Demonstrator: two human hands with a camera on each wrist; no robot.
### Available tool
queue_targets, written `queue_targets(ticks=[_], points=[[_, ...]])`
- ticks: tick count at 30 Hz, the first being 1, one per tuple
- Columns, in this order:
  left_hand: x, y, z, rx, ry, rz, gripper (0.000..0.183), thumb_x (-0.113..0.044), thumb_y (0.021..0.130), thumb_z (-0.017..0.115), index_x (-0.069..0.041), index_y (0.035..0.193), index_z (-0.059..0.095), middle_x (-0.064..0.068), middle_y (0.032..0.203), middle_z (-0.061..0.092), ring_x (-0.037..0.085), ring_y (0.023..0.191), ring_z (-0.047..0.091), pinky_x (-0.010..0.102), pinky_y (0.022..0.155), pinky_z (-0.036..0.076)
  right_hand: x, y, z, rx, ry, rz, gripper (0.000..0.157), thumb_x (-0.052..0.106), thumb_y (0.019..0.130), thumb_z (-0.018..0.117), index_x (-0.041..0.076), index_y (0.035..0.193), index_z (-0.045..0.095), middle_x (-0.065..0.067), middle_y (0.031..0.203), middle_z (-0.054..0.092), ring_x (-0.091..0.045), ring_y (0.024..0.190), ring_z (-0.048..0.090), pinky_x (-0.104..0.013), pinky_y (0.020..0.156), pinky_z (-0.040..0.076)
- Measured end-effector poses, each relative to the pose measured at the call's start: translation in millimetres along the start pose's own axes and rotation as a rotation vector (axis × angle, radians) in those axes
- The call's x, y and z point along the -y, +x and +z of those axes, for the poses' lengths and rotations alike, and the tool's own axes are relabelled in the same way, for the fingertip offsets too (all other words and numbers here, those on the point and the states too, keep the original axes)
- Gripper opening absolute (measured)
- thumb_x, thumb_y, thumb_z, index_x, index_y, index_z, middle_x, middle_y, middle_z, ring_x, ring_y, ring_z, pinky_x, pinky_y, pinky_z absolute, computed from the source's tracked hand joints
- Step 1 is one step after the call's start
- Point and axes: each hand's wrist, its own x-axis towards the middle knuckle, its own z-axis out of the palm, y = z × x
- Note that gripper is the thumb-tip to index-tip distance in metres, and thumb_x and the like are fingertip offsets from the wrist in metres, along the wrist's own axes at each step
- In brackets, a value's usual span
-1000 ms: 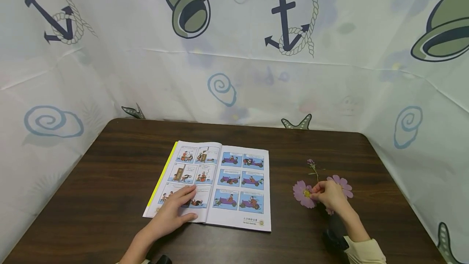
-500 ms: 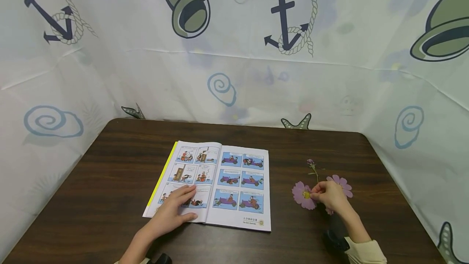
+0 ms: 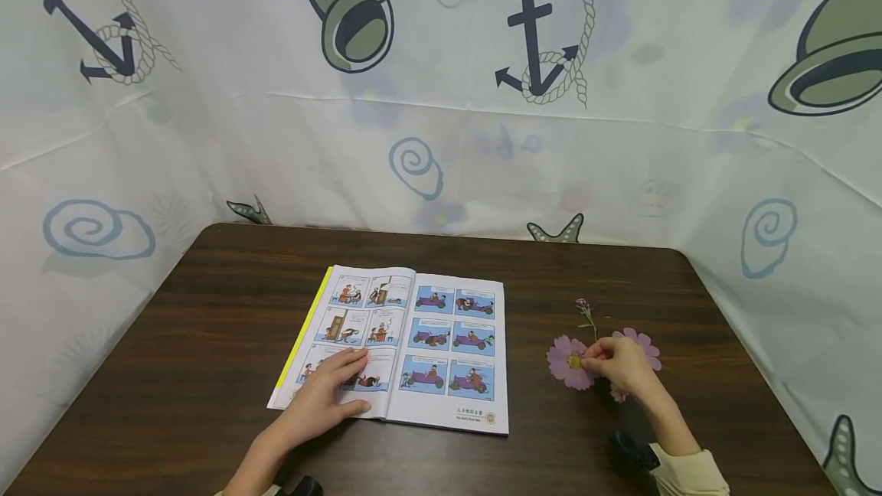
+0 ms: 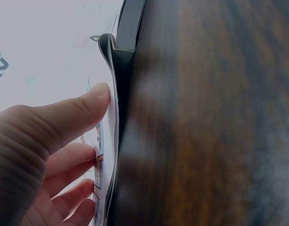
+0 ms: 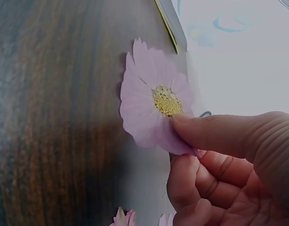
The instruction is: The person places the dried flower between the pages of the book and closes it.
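Note:
An open comic book lies on the table, its two pages full of coloured panels. My left hand rests on the lower left page; in the left wrist view its thumb and fingertips touch the paper. To the right of the book, my right hand pinches a pink flower with a yellow centre between thumb and forefinger, at the petal edge. Another pink flower shows behind that hand, and part of a further pink bloom peeks out below it. A small purple sprig lies just beyond.
The dark wooden table extends around the book and flowers. A pale cloth printed with anchors, shells and starfish hangs behind the table and along its sides. Dark wrist devices sit at both wrists.
The pinched flower has shifted very slightly to the left with my right hand. My left hand stays in place on the book.

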Motion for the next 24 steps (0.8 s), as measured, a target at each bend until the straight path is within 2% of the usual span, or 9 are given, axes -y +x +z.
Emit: queue_targets(ticks=[8, 17, 24], points=[[-0.6, 0.0, -0.6, 0.0, 0.003, 0.001, 0.063, -0.022, 0.069, 0.082, 0.004, 0.122, 0.059, 0.012, 0.133, 0.052, 0.037, 0.125, 0.042, 0.055, 0.097, 0.034, 1, 3, -4.4, 0.024, 0.001, -0.072, 0.009, 0.004, 0.081, 0.069, -0.001, 0.076, 0.064, -0.002, 0.064, 0.061, -0.015, 0.058, 0.051, -0.025, 0.052, 0.044], [-1.0, -0.1, -1.0, -0.006, 0.01, 0.003, 0.063, -0.022, 0.069, 0.082, 0.003, 0.122, 0.059, 0.012, 0.133, 0.052, 0.036, 0.125, 0.043, 0.055, 0.097, 0.034, 10, 5, -7.0, 0.045, 0.079, -0.079, 0.011, 0.007, 0.083, 0.069, -0.003, 0.079, 0.065, -0.004, 0.068, 0.062, -0.013, 0.06, 0.052, -0.025, 0.054, 0.045], [-1.7, 0.0, -0.9, -0.007, 0.017, 0.006, 0.063, -0.02, 0.068, 0.082, 0.004, 0.121, 0.06, 0.013, 0.133, 0.052, 0.037, 0.124, 0.043, 0.055, 0.097, 0.034, 20, 11, -10.2, 0.072, 0.098, -0.083, 0.011, 0.008, 0.084, 0.068, -0.002, 0.081, 0.065, -0.003, 0.07, 0.062, -0.013, 0.063, 0.054, -0.026, 0.057, 0.046]])
